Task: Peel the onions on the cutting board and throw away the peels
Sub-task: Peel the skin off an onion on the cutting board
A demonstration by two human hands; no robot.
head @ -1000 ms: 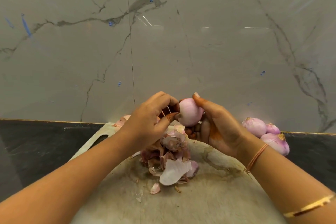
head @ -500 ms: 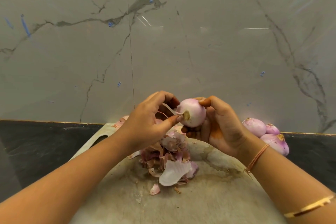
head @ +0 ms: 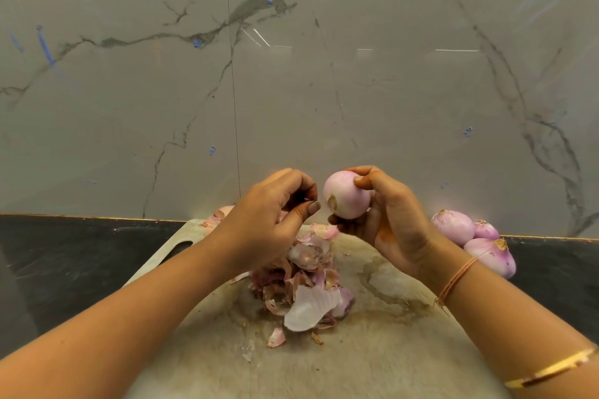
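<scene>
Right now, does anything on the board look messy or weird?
Yes. A pile of onion peels lies loose in the middle of the cutting board, not thrown away yet, and a brownish stain marks the board beside it.

Two hands show: the left hand (head: 269, 217) and the right hand (head: 392, 220). There are four onions: one peeled onion (head: 348, 196) in the right hand's fingers, and three more onions (head: 453, 227) bunched just right of that hand's wrist. One cutting board (head: 356, 359) lies under both hands. One heap of peels (head: 308, 282) sits below the left hand, with two loose scraps (head: 276, 337) nearer the person. Pink pieces (head: 220, 215) beyond the left hand are too hidden to count.
</scene>
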